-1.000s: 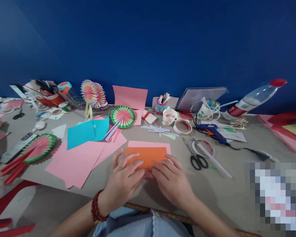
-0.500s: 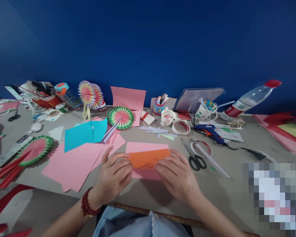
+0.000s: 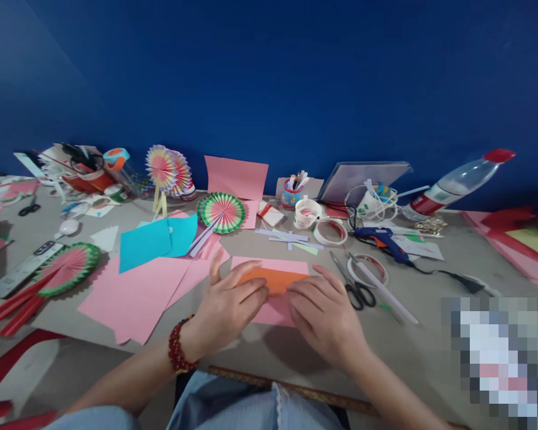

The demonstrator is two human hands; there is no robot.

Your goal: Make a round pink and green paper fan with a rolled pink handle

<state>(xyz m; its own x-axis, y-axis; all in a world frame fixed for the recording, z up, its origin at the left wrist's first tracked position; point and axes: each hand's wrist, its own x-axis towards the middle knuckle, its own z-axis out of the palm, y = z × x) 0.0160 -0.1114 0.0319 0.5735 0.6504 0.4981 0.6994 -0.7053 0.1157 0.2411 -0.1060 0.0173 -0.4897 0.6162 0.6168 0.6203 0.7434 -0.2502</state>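
Note:
Between both hands is a piece of orange paper (image 3: pixel 275 280), folded or curled over, its lower edge partly covered by fingers. My left hand (image 3: pixel 233 301), with a red bead bracelet at the wrist, grips its left part, fingertips reaching towards the middle. My right hand (image 3: pixel 320 307) holds the right end with bent fingers. Beneath the orange paper a pink sheet (image 3: pixel 269 315) lies flat on the grey table. To the right of my right hand are black-handled scissors (image 3: pixel 359 292). Larger pink sheets (image 3: pixel 134 298) lie left of my left hand.
Blue paper (image 3: pixel 146 246) and a green-and-pink paper fan (image 3: pixel 222 212) lie behind my left hand. Tape rolls (image 3: pixel 330 232), a blue glue gun (image 3: pixel 381 239) and a glue stick (image 3: pixel 388 291) are at the right. A tilted plastic bottle (image 3: pixel 457 188) stands near the blue wall.
My left hand has slid right along the orange paper, closer to my right hand, covering more of its left part. My right hand stays at the right end.

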